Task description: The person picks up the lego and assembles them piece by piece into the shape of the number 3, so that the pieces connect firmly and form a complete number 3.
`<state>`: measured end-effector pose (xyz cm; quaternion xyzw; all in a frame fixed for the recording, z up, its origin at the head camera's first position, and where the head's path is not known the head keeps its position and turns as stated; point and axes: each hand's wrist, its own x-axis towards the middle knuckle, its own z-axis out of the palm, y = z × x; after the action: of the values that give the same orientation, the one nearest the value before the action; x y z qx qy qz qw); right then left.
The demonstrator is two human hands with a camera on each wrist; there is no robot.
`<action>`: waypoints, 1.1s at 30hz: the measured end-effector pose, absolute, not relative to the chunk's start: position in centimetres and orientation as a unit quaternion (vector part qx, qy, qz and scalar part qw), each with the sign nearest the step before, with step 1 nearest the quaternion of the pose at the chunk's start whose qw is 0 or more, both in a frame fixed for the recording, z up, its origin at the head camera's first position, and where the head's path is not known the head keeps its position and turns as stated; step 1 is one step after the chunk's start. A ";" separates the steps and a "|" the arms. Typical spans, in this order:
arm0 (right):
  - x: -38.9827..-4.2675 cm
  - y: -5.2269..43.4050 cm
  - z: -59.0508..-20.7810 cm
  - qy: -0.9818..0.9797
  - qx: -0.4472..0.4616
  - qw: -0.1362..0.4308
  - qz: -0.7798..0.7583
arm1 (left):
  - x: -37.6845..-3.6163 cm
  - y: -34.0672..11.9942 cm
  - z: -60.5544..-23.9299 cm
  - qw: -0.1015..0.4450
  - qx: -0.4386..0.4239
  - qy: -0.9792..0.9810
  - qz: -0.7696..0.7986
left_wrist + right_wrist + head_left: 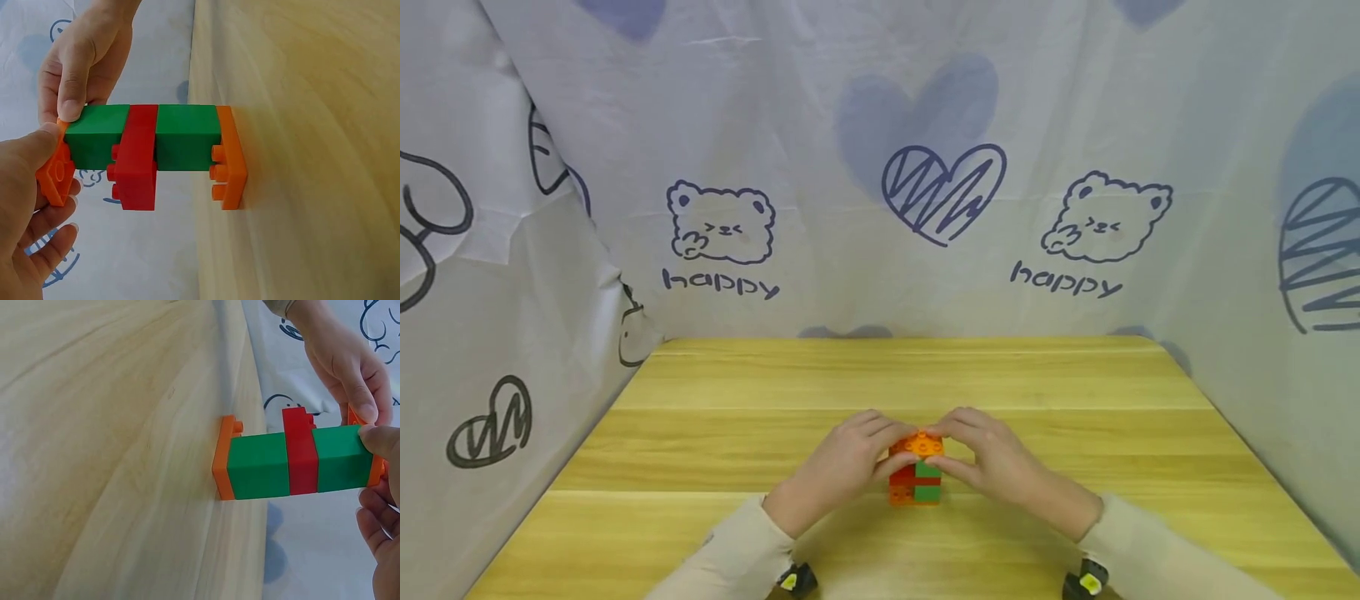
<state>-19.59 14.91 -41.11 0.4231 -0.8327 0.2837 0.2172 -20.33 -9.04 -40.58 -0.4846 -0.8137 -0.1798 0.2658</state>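
In the middle of the table stands a small tower of toy building bricks. From the bottom up it has an orange plate (232,162), a green brick (187,137), a red plate (139,169), another green brick (342,456) and a studded orange plate (922,447) on top. My left hand (848,457) pinches the top orange plate from the left between thumb and fingers. From the right, my right hand (992,454) grips that same plate, its thumb at the upper green brick's edge. On one side the orange and red plates jut out past the green bricks, their studs showing.
The tower rests on a yellow wood-grain table (715,450). Behind the table and along its sides hangs a pale cloth (835,275) printed with hearts and bears. Dark wrist straps (797,579) are partly visible below both sleeves.
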 end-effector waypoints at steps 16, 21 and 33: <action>-19.3 14.7 -41.9 -0.833 0.407 0.189 0.323 | -20.8 -9.2 -40.7 0.206 -0.453 -0.835 -0.233; -18.8 14.8 -42.1 -0.861 0.363 0.135 0.329 | -21.0 -9.6 -41.1 0.187 -0.442 -0.841 -0.249; -18.2 15.3 -43.4 -0.879 0.314 0.108 0.342 | -20.8 -11.1 -42.0 0.146 -0.396 -0.869 -0.257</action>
<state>-18.19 15.33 -43.39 0.3145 -0.8788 0.3421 0.1082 -20.79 -11.11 -42.04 -0.3960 -0.8695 -0.2570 0.1456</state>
